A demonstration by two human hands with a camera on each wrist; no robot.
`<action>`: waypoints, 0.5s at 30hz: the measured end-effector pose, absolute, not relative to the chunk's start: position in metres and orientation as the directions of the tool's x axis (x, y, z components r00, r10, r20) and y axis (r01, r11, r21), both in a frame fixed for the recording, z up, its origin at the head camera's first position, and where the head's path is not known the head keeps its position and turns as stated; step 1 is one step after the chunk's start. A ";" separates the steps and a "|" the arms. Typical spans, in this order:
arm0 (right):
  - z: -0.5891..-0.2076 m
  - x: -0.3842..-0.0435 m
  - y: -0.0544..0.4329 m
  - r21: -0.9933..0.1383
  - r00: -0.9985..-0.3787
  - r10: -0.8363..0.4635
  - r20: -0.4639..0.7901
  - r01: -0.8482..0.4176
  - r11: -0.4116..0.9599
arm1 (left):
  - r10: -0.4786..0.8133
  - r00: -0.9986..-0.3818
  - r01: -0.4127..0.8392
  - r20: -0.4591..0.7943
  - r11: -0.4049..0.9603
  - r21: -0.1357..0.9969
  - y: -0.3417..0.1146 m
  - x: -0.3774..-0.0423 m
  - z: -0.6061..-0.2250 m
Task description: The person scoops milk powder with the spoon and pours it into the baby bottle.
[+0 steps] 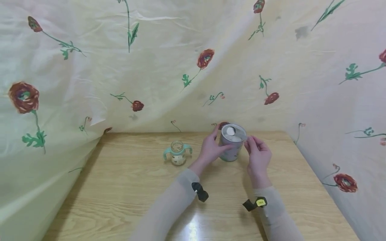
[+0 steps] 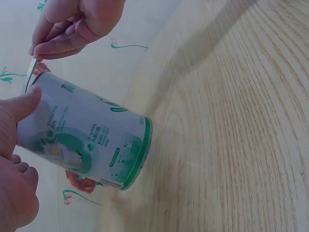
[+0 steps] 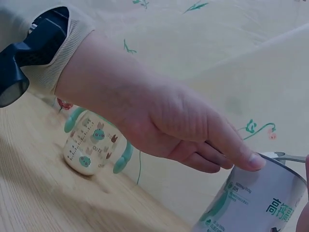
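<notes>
A white and green milk powder can stands upright at the back of the table, its top uncovered. My left hand holds it from the left, thumb across the near side just under the rim and fingers round the back. At the rim's right side, my right hand pinches the thin, pale handle of what looks like a scoop; its round white end shows within the can's top. In the left wrist view the right fingertips grip this handle at the rim. How much powder the can holds is hidden.
Left of the can stands a glass baby bottle with two mint-green side handles and an uncovered top. A flower-patterned cloth hangs behind and beside the wooden table. Small black cameras sit on both wrists.
</notes>
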State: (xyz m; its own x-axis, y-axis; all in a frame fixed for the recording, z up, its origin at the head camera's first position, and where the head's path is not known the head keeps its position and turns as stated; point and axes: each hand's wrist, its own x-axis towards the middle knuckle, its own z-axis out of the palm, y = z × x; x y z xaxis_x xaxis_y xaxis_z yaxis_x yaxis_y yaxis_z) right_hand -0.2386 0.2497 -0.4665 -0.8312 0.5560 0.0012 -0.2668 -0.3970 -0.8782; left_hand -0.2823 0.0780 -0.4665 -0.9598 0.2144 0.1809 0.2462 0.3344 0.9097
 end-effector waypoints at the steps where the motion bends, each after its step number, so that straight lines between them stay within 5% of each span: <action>1: -0.466 -0.238 0.250 -0.875 -0.833 0.553 -0.007 -0.262 -0.407 | 0.219 -0.959 0.249 0.183 0.331 0.910 0.076 -0.282 -0.465; 15: -0.455 -0.233 0.246 -0.847 -0.836 0.546 -0.063 -0.244 -0.472 | 0.226 -0.948 0.267 0.223 0.190 0.945 0.039 -0.268 -0.450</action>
State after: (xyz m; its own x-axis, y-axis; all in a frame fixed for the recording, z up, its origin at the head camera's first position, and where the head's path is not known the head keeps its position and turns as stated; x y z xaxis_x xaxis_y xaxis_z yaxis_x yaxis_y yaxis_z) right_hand -0.2328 0.2462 -0.4553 -0.8355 0.5459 -0.0631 -0.2440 -0.4715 -0.8474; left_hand -0.2679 0.0388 -0.4498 -0.9482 0.2265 0.2228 0.2673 0.1898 0.9447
